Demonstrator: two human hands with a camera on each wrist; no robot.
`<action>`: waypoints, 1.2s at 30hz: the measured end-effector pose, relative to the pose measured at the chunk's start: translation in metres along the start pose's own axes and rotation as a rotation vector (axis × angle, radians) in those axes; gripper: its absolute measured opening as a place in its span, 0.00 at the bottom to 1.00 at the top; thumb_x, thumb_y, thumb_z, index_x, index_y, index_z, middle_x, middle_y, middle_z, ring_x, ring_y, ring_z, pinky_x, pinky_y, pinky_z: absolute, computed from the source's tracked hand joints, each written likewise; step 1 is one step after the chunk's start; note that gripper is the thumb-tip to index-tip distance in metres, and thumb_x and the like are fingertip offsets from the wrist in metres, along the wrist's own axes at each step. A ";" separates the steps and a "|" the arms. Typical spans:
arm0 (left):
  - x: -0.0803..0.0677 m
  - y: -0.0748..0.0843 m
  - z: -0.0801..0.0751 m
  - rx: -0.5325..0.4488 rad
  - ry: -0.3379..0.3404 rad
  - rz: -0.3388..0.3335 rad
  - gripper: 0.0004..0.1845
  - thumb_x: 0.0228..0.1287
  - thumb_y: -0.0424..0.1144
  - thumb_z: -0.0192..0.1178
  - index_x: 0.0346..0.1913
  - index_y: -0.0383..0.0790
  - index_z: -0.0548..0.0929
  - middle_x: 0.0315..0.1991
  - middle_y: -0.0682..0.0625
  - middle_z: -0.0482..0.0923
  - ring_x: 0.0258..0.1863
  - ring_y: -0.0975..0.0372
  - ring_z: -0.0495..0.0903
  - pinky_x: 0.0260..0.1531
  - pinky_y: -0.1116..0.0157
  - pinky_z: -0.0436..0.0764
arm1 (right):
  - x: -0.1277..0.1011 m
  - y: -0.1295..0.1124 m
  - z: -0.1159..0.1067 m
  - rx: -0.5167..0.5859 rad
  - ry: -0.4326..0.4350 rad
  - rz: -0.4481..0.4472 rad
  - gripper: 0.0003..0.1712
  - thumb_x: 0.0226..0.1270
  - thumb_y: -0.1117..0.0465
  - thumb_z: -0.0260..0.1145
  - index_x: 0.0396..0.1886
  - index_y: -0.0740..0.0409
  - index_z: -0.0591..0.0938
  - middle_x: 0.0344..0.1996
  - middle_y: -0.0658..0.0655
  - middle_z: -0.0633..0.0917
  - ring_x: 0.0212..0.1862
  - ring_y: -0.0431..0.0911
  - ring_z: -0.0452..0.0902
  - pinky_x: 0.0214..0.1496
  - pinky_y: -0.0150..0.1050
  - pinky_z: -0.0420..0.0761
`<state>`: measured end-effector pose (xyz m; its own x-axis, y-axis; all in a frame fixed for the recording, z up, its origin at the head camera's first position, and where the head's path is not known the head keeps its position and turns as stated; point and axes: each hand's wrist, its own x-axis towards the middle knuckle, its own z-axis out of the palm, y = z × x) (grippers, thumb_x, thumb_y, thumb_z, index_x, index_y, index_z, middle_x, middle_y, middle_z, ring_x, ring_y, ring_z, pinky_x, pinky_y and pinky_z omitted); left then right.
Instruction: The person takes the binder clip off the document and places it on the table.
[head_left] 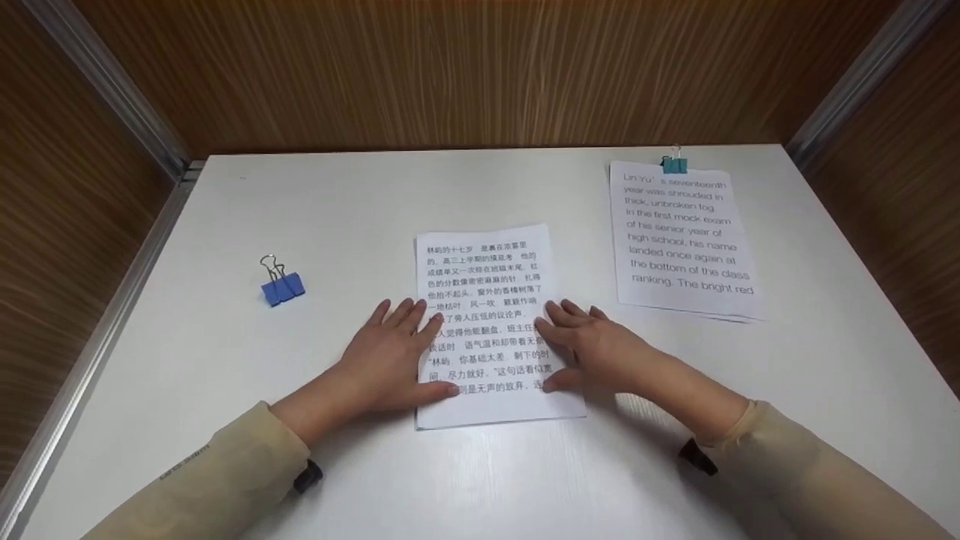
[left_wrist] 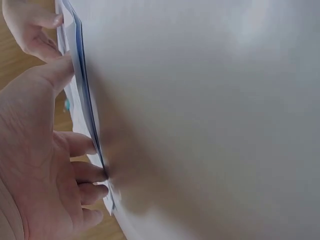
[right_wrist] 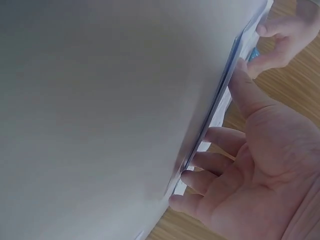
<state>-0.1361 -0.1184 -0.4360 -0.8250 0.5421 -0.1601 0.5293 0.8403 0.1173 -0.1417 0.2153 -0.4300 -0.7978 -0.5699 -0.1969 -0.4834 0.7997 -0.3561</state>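
Observation:
A small stack of printed sheets (head_left: 491, 285) with Chinese text lies in the middle of the white table (head_left: 225, 210). My left hand (head_left: 390, 356) rests flat on its left edge, fingers straight, thumb on the lower text. My right hand (head_left: 592, 349) lies flat on the right edge in the same way. In the left wrist view the left hand (left_wrist: 45, 165) touches the edge of the paper stack (left_wrist: 85, 95); in the right wrist view the right hand (right_wrist: 245, 165) meets the sheets' edge (right_wrist: 215, 110). A blue binder clip (head_left: 282, 286) lies loose to the left.
A second stack of sheets (head_left: 682, 240) with English text lies at the back right, held by a teal binder clip (head_left: 674, 163) at its top. Wood-grain walls with metal corner rails (head_left: 112, 82) close in the table on three sides.

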 end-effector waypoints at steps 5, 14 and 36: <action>-0.007 -0.018 -0.006 0.008 -0.008 -0.023 0.58 0.65 0.79 0.54 0.82 0.35 0.63 0.82 0.32 0.56 0.83 0.41 0.52 0.81 0.42 0.45 | 0.021 -0.013 -0.002 -0.028 -0.011 -0.019 0.56 0.65 0.37 0.76 0.82 0.60 0.66 0.82 0.66 0.58 0.83 0.63 0.49 0.82 0.64 0.52; -0.024 -0.048 -0.012 0.017 -0.005 -0.034 0.56 0.65 0.76 0.58 0.80 0.33 0.67 0.80 0.30 0.60 0.81 0.39 0.56 0.81 0.40 0.46 | 0.048 -0.041 0.003 -0.143 -0.019 -0.062 0.56 0.66 0.34 0.74 0.82 0.62 0.66 0.81 0.69 0.60 0.82 0.66 0.53 0.80 0.65 0.58; -0.057 -0.075 -0.019 0.035 -0.025 -0.094 0.57 0.62 0.76 0.61 0.78 0.32 0.70 0.77 0.28 0.63 0.79 0.35 0.59 0.78 0.36 0.51 | 0.080 -0.076 0.013 -0.244 -0.020 -0.130 0.55 0.68 0.31 0.70 0.82 0.59 0.66 0.81 0.67 0.63 0.81 0.65 0.57 0.78 0.64 0.63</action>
<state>-0.1331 -0.2127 -0.4168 -0.8665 0.4604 -0.1930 0.4566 0.8872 0.0667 -0.1642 0.1067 -0.4311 -0.7173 -0.6724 -0.1825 -0.6557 0.7401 -0.1494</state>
